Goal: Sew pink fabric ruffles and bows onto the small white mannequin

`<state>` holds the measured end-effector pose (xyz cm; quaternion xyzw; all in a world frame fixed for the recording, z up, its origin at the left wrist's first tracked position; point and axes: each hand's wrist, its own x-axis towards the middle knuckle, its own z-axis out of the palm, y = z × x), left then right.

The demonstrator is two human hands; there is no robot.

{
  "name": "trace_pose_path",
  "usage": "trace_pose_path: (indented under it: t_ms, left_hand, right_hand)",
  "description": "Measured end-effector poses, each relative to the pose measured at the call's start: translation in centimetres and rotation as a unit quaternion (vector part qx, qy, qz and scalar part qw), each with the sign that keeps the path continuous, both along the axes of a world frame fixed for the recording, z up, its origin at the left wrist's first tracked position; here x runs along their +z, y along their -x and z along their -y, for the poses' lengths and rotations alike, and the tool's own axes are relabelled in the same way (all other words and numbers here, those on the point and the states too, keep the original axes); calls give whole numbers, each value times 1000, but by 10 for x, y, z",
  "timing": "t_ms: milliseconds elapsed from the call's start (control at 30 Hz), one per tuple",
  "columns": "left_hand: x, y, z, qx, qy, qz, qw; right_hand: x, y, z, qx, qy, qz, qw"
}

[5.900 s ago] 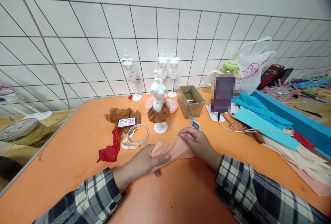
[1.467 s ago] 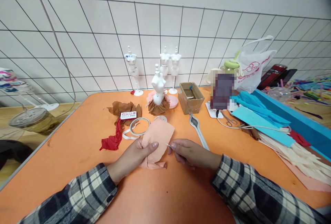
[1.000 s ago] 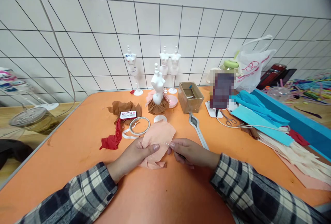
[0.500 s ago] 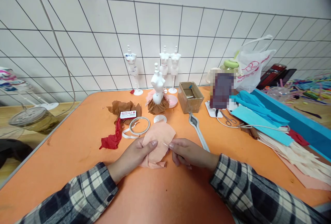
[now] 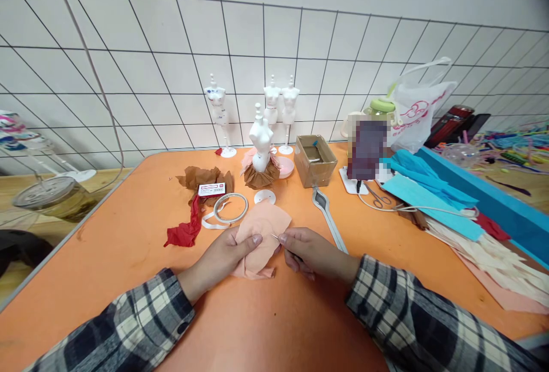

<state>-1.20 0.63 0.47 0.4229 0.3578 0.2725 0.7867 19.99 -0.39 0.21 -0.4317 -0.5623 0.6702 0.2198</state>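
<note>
My left hand (image 5: 225, 257) grips a piece of peach crepe paper (image 5: 261, 229), thumb on top, just above the orange table (image 5: 128, 263). My right hand (image 5: 309, 252) is closed in a pinch on a thin needle (image 5: 275, 238), whose tip touches the paper's right edge. Behind the paper stands a white mini mannequin (image 5: 261, 149) wearing a brown paper skirt, on a round base.
Left of the paper lie a tape roll (image 5: 231, 207), a red paper scrap (image 5: 184, 232), brown paper (image 5: 201, 177) and a small card. Further back are three more mannequins (image 5: 281, 106), a cardboard box (image 5: 315, 160), a metal tool (image 5: 328, 217), scissors (image 5: 377, 197) and blue paper sheets (image 5: 433, 189).
Since one second ago my right hand has brought the needle left until it meets the paper's edge. Earlier still, the paper was turned from lying flat between both hands to being held up.
</note>
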Motion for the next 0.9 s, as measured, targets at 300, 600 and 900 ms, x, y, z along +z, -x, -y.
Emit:
trace_pose_path:
  t_ms: [300,600,900]
  left_hand:
    - [-1,0,-1,6,-39,9,999]
    - [0,-1,0,3,-36,5,999]
    - [1,-1,1,4,-19,0,1000]
  right_hand:
    - [3,1,1,-2,6,-10,1000]
    - [-2,1,2,0,15,-33,999]
    - [0,2,2,-8,12,-25,1000]
